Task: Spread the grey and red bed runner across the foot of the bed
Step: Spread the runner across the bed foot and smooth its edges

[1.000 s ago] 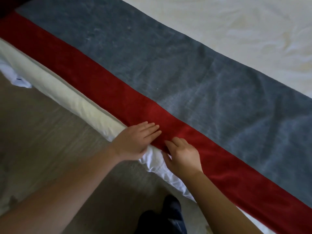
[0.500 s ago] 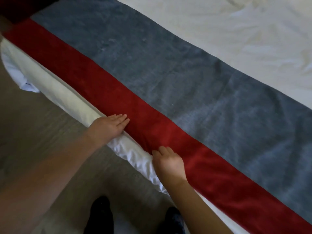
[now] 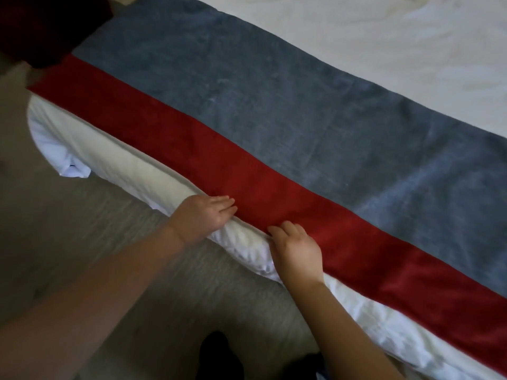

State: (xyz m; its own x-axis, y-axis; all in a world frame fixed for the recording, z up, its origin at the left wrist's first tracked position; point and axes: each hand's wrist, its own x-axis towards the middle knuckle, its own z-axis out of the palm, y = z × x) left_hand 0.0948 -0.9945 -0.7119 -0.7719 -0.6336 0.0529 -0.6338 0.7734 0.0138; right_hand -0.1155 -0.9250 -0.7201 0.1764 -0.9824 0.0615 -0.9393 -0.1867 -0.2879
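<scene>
The bed runner (image 3: pixel 274 127) lies flat along the foot of the bed (image 3: pixel 384 45), a wide grey band on the far side and a red band along the near edge. My left hand (image 3: pixel 204 215) rests with straight fingers on the red band's near edge, over the white sheet. My right hand (image 3: pixel 297 250) lies a little to the right, its fingers flat on the same red edge. Neither hand grips the cloth.
White sheet (image 3: pixel 115 165) hangs over the mattress edge below the runner, bunched at the left corner. Grey carpet (image 3: pixel 68 242) covers the floor on the left. My dark shoes (image 3: pixel 219 357) stand close to the bed. A dark red object (image 3: pixel 46 26) sits at the top left.
The view has shifted, showing more of the left bed corner. My two hands have slid along the red edge and stay flat on it, a short gap between them.
</scene>
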